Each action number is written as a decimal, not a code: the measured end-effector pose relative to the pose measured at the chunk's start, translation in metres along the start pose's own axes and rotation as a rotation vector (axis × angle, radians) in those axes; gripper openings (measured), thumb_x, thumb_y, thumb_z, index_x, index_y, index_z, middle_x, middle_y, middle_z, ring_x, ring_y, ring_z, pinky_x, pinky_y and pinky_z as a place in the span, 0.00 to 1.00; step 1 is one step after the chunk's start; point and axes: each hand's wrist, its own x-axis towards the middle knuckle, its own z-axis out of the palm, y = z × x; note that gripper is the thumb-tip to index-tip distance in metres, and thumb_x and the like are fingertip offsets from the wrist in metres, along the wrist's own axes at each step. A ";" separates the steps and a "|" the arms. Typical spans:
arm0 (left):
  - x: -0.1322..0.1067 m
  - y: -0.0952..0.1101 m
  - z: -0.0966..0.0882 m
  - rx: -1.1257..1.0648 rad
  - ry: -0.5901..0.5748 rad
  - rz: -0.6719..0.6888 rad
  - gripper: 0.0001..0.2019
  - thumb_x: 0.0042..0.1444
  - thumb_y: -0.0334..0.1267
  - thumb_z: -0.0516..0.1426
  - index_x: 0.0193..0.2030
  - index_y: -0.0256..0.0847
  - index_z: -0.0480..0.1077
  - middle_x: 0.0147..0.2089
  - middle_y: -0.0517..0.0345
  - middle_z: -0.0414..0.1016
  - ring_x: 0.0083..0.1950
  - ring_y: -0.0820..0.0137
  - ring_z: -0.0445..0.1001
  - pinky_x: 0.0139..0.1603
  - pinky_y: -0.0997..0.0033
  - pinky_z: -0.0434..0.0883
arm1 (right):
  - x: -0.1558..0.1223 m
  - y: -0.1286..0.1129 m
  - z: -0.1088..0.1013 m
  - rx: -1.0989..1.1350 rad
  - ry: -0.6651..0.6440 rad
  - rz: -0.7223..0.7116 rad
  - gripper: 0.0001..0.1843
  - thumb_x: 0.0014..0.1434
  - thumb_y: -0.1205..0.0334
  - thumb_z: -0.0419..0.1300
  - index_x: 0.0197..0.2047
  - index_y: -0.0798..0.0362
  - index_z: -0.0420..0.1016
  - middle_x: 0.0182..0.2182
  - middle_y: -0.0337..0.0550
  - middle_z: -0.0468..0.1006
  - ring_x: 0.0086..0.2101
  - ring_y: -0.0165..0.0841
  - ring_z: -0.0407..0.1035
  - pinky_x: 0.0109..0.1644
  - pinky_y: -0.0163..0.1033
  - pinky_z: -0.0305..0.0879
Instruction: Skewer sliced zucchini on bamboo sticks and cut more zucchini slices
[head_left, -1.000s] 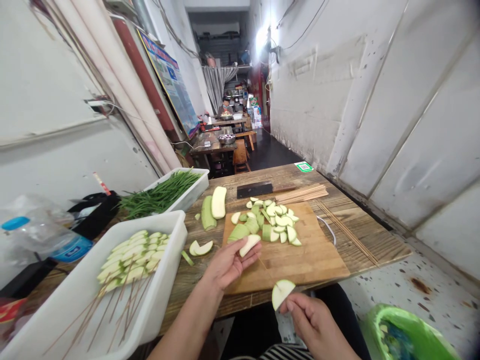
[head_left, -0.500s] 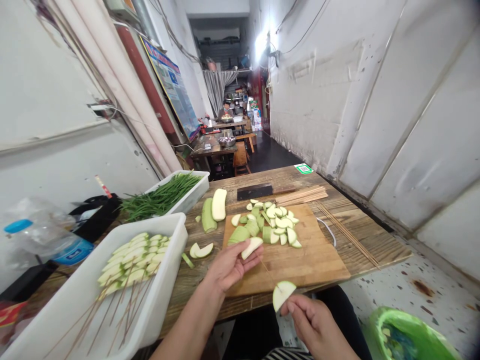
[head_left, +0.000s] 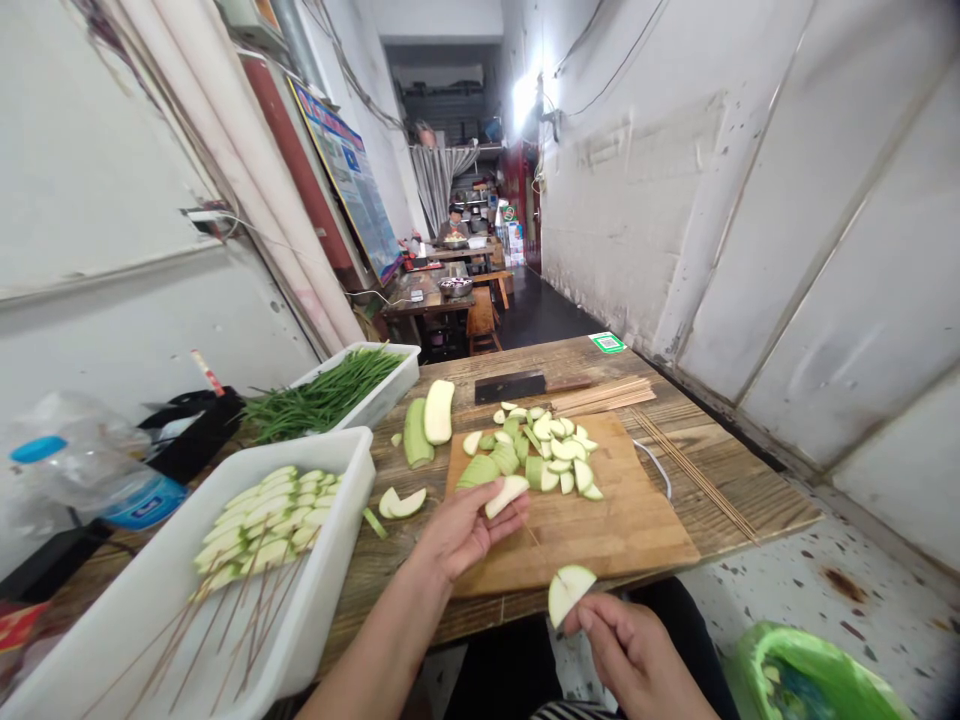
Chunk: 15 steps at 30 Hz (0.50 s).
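Observation:
My left hand [head_left: 478,532], above the cutting board [head_left: 600,540], pinches a pale zucchini slice [head_left: 507,494] with the other fingers half curled. Below the board's front edge, my right hand [head_left: 622,640] is closed on a thin bamboo skewer that carries a half-round zucchini slice [head_left: 570,594]. Its thin tip points up and left towards my left hand and is hard to make out. Cut zucchini pieces [head_left: 559,450] are heaped on the back of the board. Left of it lie peeled zucchini lengths [head_left: 438,412] and loose slices [head_left: 409,503].
A white tub [head_left: 358,490] on the left holds skewered slices; another tub [head_left: 409,372] holds green stalks [head_left: 322,395]. Behind the board lie a cleaver [head_left: 510,387] and bamboo skewers [head_left: 607,397]. A green-lined bin [head_left: 817,680] stands at lower right. A person [head_left: 454,222] sits far back.
My right hand with the skewered slice has shifted slightly right and down. My left hand still pinches its slice and has barely moved.

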 end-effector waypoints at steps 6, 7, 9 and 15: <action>0.001 -0.001 0.001 0.012 -0.010 0.007 0.08 0.51 0.29 0.58 0.39 0.27 0.69 0.41 0.39 0.76 0.41 0.61 0.76 0.46 0.59 0.72 | -0.002 0.000 0.000 -0.016 0.007 -0.008 0.19 0.63 0.51 0.45 0.31 0.55 0.67 0.16 0.30 0.52 0.18 0.25 0.47 0.21 0.31 0.45; 0.001 -0.001 0.001 0.013 -0.011 0.008 0.08 0.51 0.28 0.58 0.38 0.27 0.69 0.41 0.39 0.76 0.41 0.61 0.76 0.46 0.59 0.73 | -0.002 0.000 0.000 -0.020 0.010 -0.008 0.19 0.63 0.50 0.45 0.31 0.55 0.67 0.16 0.30 0.52 0.18 0.25 0.47 0.21 0.31 0.45; 0.001 -0.002 0.001 0.012 -0.006 0.006 0.08 0.50 0.28 0.58 0.38 0.27 0.69 0.40 0.39 0.76 0.40 0.61 0.76 0.46 0.59 0.73 | -0.001 0.001 0.000 -0.022 0.011 -0.002 0.20 0.63 0.50 0.44 0.32 0.55 0.67 0.16 0.30 0.52 0.18 0.25 0.47 0.20 0.31 0.44; -0.001 -0.002 0.003 0.028 -0.008 0.011 0.07 0.51 0.29 0.58 0.37 0.27 0.70 0.40 0.40 0.76 0.41 0.60 0.76 0.47 0.58 0.72 | -0.001 0.001 -0.001 0.012 -0.002 0.012 0.19 0.63 0.50 0.45 0.32 0.55 0.67 0.16 0.29 0.52 0.18 0.25 0.47 0.20 0.31 0.43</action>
